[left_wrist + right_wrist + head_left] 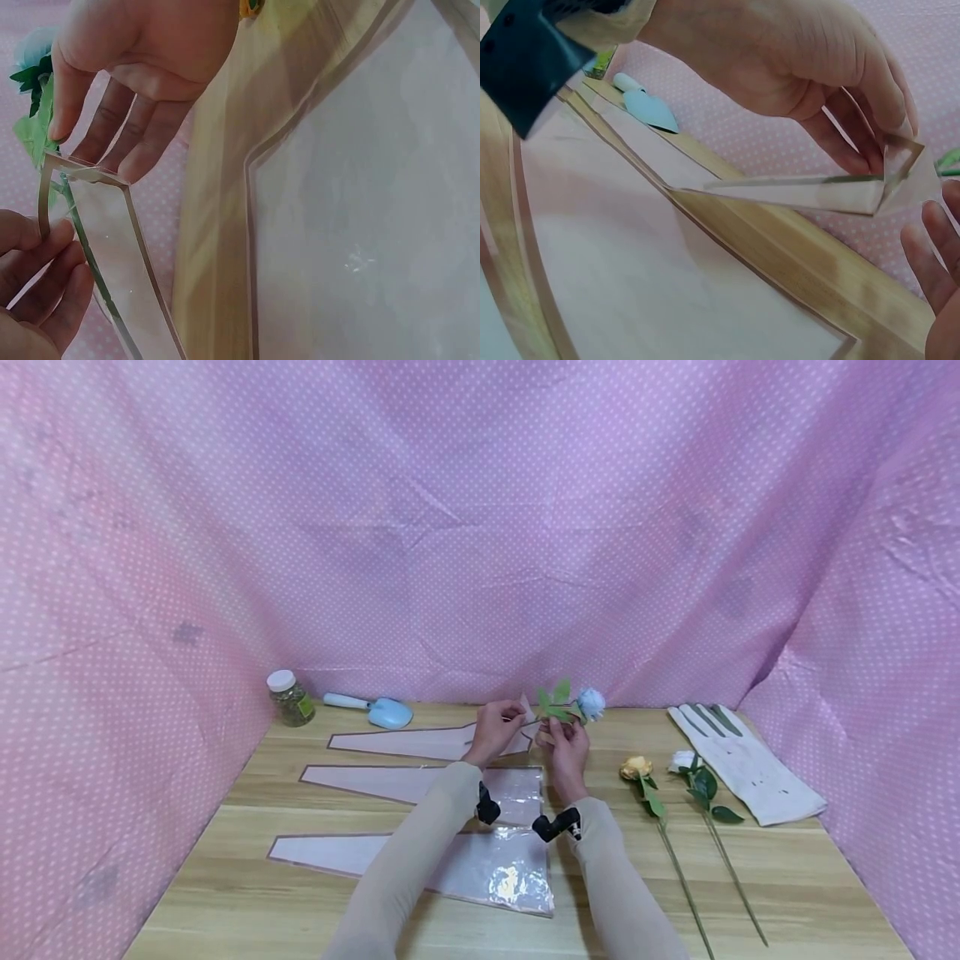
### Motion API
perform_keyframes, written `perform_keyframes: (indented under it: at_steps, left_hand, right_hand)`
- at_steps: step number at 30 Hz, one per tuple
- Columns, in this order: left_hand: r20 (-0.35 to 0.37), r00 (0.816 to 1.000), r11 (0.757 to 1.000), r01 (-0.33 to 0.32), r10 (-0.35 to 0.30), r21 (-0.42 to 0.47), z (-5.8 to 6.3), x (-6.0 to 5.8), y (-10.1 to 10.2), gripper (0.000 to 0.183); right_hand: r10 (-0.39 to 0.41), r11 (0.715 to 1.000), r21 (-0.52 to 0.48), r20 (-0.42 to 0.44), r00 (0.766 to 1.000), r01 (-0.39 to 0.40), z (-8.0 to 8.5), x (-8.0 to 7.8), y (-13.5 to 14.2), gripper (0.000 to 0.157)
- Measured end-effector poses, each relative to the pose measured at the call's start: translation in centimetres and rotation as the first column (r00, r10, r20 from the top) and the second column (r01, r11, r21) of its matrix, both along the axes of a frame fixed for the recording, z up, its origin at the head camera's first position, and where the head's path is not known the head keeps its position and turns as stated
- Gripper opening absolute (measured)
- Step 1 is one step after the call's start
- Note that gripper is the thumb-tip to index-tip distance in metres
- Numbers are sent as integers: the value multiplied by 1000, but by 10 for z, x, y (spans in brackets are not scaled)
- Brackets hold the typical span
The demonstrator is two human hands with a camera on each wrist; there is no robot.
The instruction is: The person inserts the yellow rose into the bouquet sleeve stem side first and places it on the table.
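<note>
Near the back of the table, my left hand (497, 727) pinches the open mouth of a clear, brown-edged flower sleeve (112, 232). My right hand (567, 747) holds a blue artificial rose (591, 703) by its stem, close below the bloom and leaves (561, 692). In the left wrist view the green stem (91, 255) runs down within the sleeve, while the bloom stays outside its mouth. The sleeve's mouth is lifted, as the right wrist view shows. Its narrow end points left.
Two more tapered sleeves, a middle one (517, 781) and a front one (330, 853), lie flat nearer me. To the right are a yellow rose (637, 767), a white rose (682, 762) and white gloves (757, 772). A lidded jar (292, 700) and blue trowel (390, 713) stand back left.
</note>
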State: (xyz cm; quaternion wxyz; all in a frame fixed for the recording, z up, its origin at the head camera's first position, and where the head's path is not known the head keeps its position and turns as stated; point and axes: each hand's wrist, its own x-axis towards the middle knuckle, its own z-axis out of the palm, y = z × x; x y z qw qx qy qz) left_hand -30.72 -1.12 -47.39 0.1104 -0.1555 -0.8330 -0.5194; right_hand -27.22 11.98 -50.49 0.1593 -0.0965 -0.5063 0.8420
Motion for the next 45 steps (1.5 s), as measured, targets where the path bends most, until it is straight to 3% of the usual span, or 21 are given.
perform_keyframes:
  at_steps: [9, 22, 33, 45]
  left_hand:
    - [-36, 999, 1000, 12, -11, 20, 1, 0, 1, 8]
    - [-63, 997, 999, 33, -32, 8, 2, 2, 6, 7]
    - [-46, 998, 998, 41, -39, 38, 0, 2, 3, 10]
    - [-27, 999, 1000, 26, -26, 8, -2, 3, 6, 8]
  right_hand:
    - [29, 990, 136, 76, 997, -39, -5, 0, 1, 11]
    - [-2, 990, 138, 106, 994, -12, -6, -3, -2, 25]
    - [-48, 998, -30, 97, 994, 51, 0, -2, -1, 23]
    - [-132, 991, 33, 109, 985, 129, 1, -3, -5, 18]
